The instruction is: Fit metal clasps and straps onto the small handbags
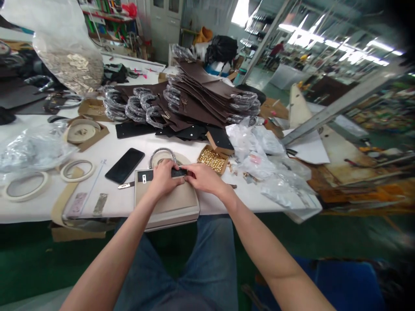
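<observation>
Being handled: beige bag (171, 202), at near edge of tabletop (241, 196) | dark strip (150, 173) touched by left hand (164, 178) and right hand (202, 177), fingers curled, grip can't be told | phone (125, 166) placed left, gold beads (212, 161) right

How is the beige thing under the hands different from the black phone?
The beige piece is pale with a dark strip across it, while the phone is black. The beige piece is bigger than the phone. The left hand and right hand are on the beige piece; neither touches the phone. Both things lie on the white tabletop.
</observation>
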Demonstrator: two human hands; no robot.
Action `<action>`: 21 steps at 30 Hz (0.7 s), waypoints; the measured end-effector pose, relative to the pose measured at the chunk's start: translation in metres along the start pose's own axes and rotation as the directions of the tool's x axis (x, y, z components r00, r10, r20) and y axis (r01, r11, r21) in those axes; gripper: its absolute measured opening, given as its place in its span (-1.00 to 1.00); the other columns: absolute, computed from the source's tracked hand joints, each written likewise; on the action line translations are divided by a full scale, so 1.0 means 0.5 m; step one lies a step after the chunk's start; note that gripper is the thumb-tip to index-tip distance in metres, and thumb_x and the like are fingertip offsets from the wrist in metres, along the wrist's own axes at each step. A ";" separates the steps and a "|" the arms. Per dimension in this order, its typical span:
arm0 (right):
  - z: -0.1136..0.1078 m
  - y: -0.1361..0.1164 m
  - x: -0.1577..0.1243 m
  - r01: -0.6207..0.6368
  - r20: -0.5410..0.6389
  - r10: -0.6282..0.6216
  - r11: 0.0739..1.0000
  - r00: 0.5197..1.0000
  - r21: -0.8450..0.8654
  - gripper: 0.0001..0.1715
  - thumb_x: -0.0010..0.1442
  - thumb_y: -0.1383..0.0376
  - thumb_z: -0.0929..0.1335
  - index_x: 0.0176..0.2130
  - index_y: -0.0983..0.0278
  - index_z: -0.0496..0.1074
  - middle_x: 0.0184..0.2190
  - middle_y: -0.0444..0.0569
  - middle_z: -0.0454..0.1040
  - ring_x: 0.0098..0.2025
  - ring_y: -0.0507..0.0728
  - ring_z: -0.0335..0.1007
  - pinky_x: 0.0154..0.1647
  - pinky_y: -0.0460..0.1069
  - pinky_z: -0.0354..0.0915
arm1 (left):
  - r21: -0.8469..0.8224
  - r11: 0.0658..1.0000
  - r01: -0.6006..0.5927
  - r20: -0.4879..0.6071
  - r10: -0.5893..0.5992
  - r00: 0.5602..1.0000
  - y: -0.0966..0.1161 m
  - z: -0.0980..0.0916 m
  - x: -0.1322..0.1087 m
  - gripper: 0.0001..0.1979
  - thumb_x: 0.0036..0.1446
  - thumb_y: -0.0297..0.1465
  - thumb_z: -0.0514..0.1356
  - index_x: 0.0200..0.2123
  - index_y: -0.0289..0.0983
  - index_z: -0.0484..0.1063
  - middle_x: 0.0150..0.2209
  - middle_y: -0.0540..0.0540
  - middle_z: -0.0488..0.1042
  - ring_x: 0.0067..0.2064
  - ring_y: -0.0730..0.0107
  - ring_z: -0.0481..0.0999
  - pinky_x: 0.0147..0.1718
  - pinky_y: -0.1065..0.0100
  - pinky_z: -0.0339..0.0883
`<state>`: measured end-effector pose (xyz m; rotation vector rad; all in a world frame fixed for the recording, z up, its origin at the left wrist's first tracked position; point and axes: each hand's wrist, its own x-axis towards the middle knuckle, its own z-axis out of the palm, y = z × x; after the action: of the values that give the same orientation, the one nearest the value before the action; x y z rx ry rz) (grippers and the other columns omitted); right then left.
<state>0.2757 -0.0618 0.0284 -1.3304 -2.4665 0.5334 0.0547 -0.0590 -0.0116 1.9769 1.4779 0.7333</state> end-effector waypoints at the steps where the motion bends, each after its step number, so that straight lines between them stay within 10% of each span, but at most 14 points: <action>1: 0.001 -0.002 -0.001 0.009 0.001 -0.009 1.000 1.000 -0.012 -0.49 0.41 0.43 0.49 0.27 0.13 0.66 -0.09 -0.05 0.71 -0.07 0.24 0.61 0.00 0.05 0.39 | -0.007 1.000 -0.006 0.005 0.006 1.000 -0.002 -0.001 0.000 -0.59 0.05 -0.28 0.56 -0.07 -0.17 0.55 0.10 -0.20 0.58 0.23 -0.18 0.51 0.26 -0.16 0.32; 14: 0.090 0.012 -0.039 0.021 -0.157 -0.031 0.998 0.987 -0.064 -0.64 0.68 0.26 0.29 0.34 0.21 0.46 0.14 0.16 0.58 0.14 0.35 0.56 0.19 0.18 0.51 | -0.039 0.999 -0.010 -0.024 0.009 1.000 -0.005 -0.003 -0.005 -0.65 0.17 -0.30 0.49 0.01 -0.18 0.59 0.14 -0.21 0.64 0.25 -0.17 0.57 0.32 -0.15 0.34; 21: 0.089 0.015 -0.045 0.119 -0.303 -0.076 0.985 0.950 0.124 -0.42 0.68 0.17 0.32 0.56 0.15 0.29 0.23 0.18 0.57 0.21 0.38 0.56 0.29 0.30 0.52 | -0.014 0.990 0.144 0.197 -0.138 0.971 -0.009 -0.038 0.061 -0.32 0.13 -0.36 0.49 0.28 -0.28 0.39 0.04 -0.26 0.74 0.16 -0.14 0.69 0.23 -0.03 0.48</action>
<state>0.2750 -0.0852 -0.0163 -1.1342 -2.1924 0.4376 0.0455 -0.0263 0.0011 1.8428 1.4629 0.4812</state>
